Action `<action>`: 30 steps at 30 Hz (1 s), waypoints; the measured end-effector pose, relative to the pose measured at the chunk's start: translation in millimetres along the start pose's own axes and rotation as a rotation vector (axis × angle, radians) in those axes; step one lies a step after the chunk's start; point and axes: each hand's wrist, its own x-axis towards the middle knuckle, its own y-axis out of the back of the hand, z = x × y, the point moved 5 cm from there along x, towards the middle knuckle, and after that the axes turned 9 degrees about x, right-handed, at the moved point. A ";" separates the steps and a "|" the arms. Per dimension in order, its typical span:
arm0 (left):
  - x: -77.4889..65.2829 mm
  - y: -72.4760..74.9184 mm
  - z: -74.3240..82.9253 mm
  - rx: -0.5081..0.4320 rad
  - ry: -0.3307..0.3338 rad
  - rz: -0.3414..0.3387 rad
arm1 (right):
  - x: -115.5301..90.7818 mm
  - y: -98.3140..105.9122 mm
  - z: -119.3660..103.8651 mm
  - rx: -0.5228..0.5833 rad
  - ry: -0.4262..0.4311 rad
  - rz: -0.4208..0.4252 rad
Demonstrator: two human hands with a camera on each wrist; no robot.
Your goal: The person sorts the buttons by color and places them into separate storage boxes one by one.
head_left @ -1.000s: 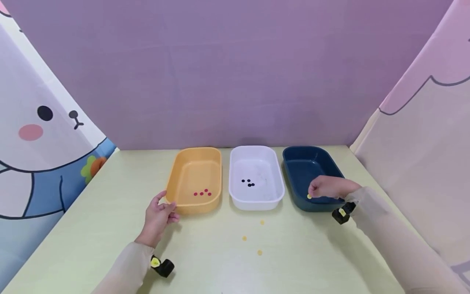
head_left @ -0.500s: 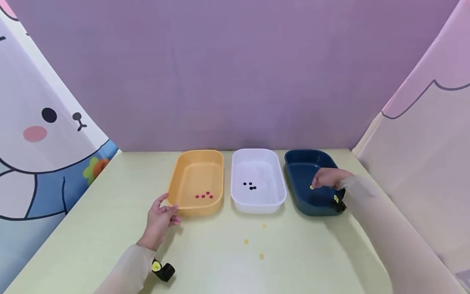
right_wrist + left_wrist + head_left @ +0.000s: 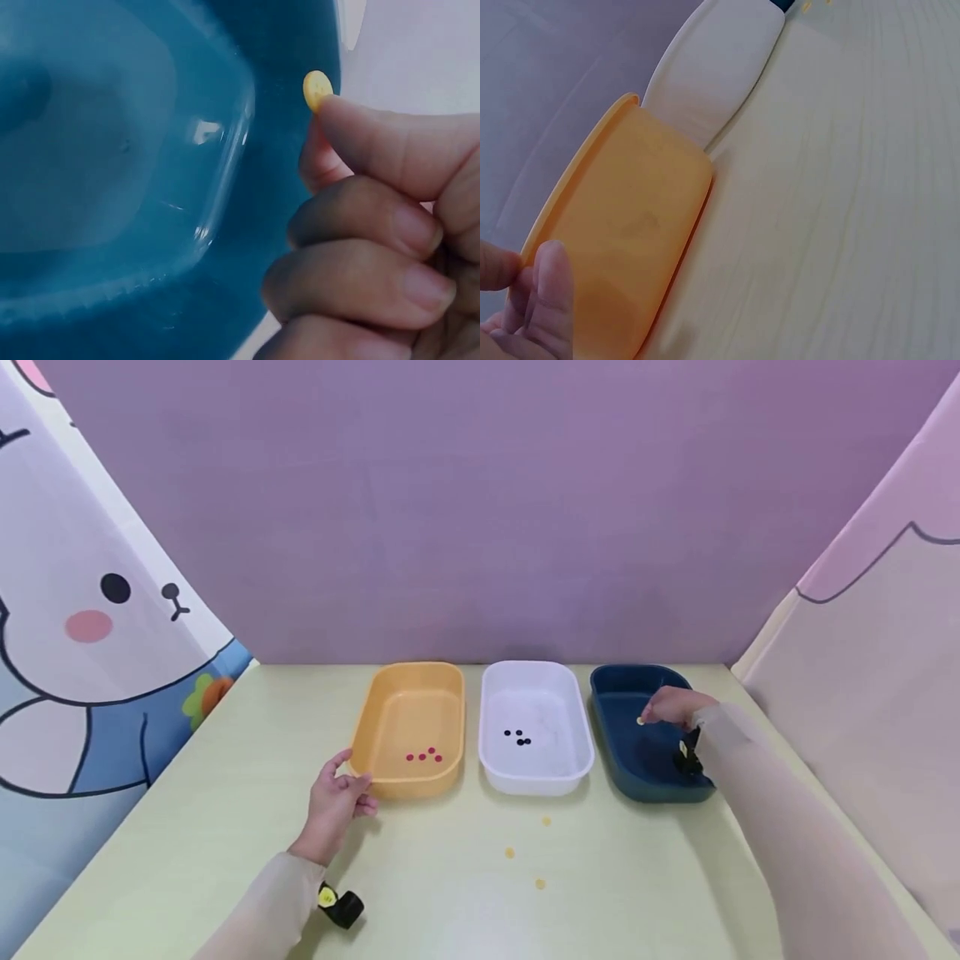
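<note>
My right hand (image 3: 672, 707) pinches a small yellow button (image 3: 318, 91) between thumb and forefinger. It hangs over the inside of the dark blue tray (image 3: 624, 778), with the other fingers curled into the palm in the right wrist view. At the orange tray (image 3: 408, 789), my left hand (image 3: 335, 797) grips the rim at the near left corner. Several red buttons (image 3: 422, 757) lie in that tray. The white tray (image 3: 536, 783) between them holds several black buttons (image 3: 520, 742). On the table in front lie three yellow buttons (image 3: 540, 884).
All three trays stand in a row at the back of the pale green table (image 3: 442, 893). Behind them rises a purple backdrop (image 3: 480, 510). Printed cloths hang at the left (image 3: 112, 693) and right (image 3: 862, 693).
My right hand has moved from the near part of the blue tray farther back over it, still pinching the yellow button. My left hand stays at the orange tray's rim; the view has shifted slightly.
</note>
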 end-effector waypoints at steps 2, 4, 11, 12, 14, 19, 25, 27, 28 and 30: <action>0.1 1.4 0.7 -0.009 0.001 0.006 | 4.6 2.1 -1.9 0.005 0.018 0.008; -0.1 2.8 1.1 -0.020 0.002 0.010 | 9.9 3.5 -2.7 0.015 0.024 0.017; 0.5 1.7 0.2 -0.008 0.006 0.000 | 18.1 3.8 4.2 0.040 0.026 0.037; 0.9 1.1 0.0 -0.004 0.007 -0.001 | 18.0 3.4 5.5 0.042 0.028 0.039; 1.5 0.2 -0.3 0.003 0.009 -0.003 | 18.4 2.7 8.2 0.048 0.034 0.047; 2.7 0.1 -0.6 -0.002 0.011 -0.001 | 22.8 0.2 13.6 0.073 0.039 0.057; 2.0 -0.2 -1.2 -0.005 0.016 -0.001 | 31.2 -4.6 19.8 0.110 0.012 0.072; 1.6 -1.0 -1.3 -0.007 0.019 0.000 | 34.8 -7.1 21.6 0.120 0.015 0.077; 1.4 -1.3 -1.4 -0.008 0.021 0.001 | 36.5 -9.1 22.2 0.121 0.018 0.070; 1.1 -1.8 -1.6 -0.012 0.024 0.001 | 40.7 -12.3 25.2 0.125 0.012 0.067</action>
